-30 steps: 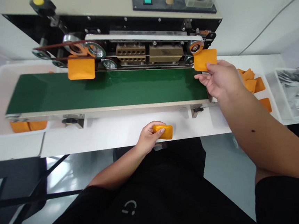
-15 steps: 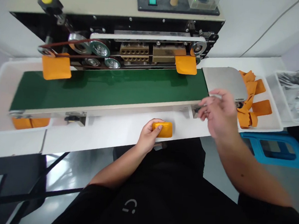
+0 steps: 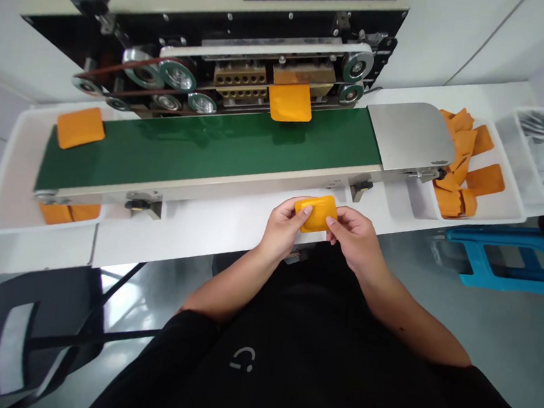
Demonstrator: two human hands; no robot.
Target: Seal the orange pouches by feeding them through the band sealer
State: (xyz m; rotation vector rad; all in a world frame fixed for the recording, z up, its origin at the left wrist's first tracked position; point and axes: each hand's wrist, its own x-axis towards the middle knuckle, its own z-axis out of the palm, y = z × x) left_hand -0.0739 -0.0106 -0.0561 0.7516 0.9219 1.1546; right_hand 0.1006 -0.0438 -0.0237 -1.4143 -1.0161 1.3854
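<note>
Between my two hands, in front of the conveyor, is a small orange pouch with rounded corners. My left hand pinches its left side, thumb on top. Its lower right corner is gripped between the thumb and fingers of my right hand. Whether anything lies inside the pouch cannot be seen. Beyond my hands runs the green conveyor belt of a band sealing machine. One orange pouch hangs by its upper edge in the sealing bands, and another flat pouch lies at the belt's left end.
A white tray of orange pouches stands at the right, beside a metal plate. Farther right is a clear bin of small packets. Another white tray sits under the belt's left end. A blue stool stands below.
My right hand has come from the right, near the metal plate, to the pouch and now grips it. Both machine pouches have travelled left; the leftmost has left the bands.
</note>
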